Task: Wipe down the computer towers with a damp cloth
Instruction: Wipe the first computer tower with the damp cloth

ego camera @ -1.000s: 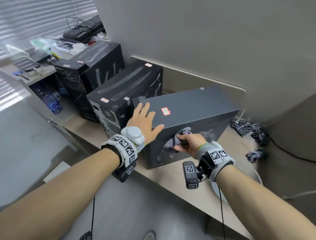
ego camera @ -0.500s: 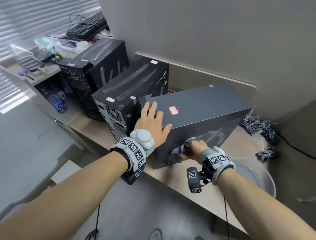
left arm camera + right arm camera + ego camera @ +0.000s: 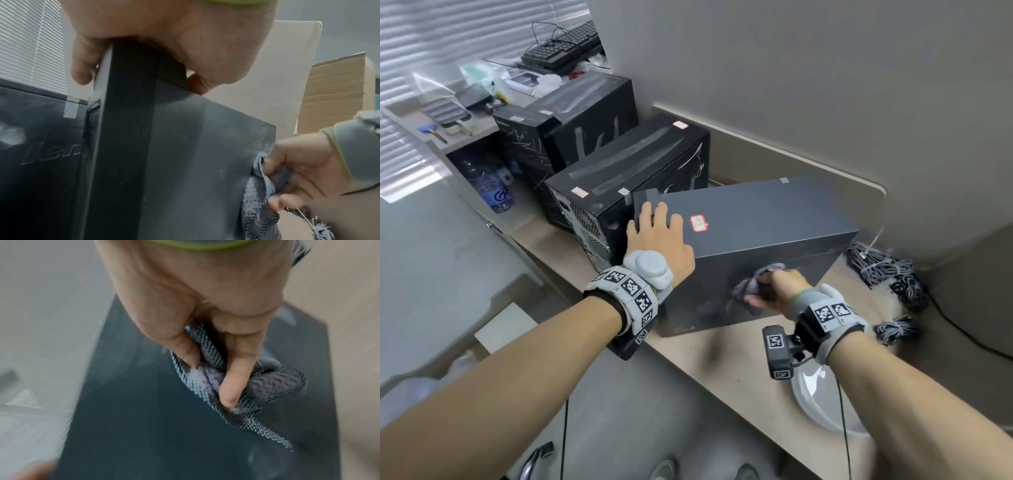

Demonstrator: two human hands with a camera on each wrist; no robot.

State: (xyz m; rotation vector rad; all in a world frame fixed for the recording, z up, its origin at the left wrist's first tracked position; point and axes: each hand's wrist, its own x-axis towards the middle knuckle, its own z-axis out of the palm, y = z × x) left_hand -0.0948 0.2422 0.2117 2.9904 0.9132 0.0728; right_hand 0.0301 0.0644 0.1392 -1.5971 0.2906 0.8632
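Three dark computer towers stand in a row on the desk. The nearest tower (image 3: pixel 756 219) (image 3: pixel 185 146) (image 3: pixel 144 418) is grey-black with a red sticker on top. My left hand (image 3: pixel 657 236) (image 3: pixel 164 40) lies flat on its top front corner, fingers straight, thumb over the edge. My right hand (image 3: pixel 774 287) (image 3: pixel 298 175) (image 3: pixel 216 340) grips a bunched grey patterned cloth (image 3: pixel 748 289) (image 3: pixel 259 203) (image 3: pixel 246 382) and presses it against the tower's near side panel. The middle tower (image 3: pixel 626 178) and the far tower (image 3: pixel 571 116) show pale dusty streaks.
A round grey basin (image 3: pixel 822 397) sits on the desk (image 3: pixel 722 359) under my right forearm. Bundled cables (image 3: pixel 887 270) lie right of the near tower by the wall. A keyboard (image 3: pixel 565 44) and clutter sit on the far shelf; a water bottle (image 3: pixel 493 192) stands below it.
My right hand has slid the cloth rightward along the near tower's side panel. The left hand has stayed on the tower's top. The head view has shifted slightly.
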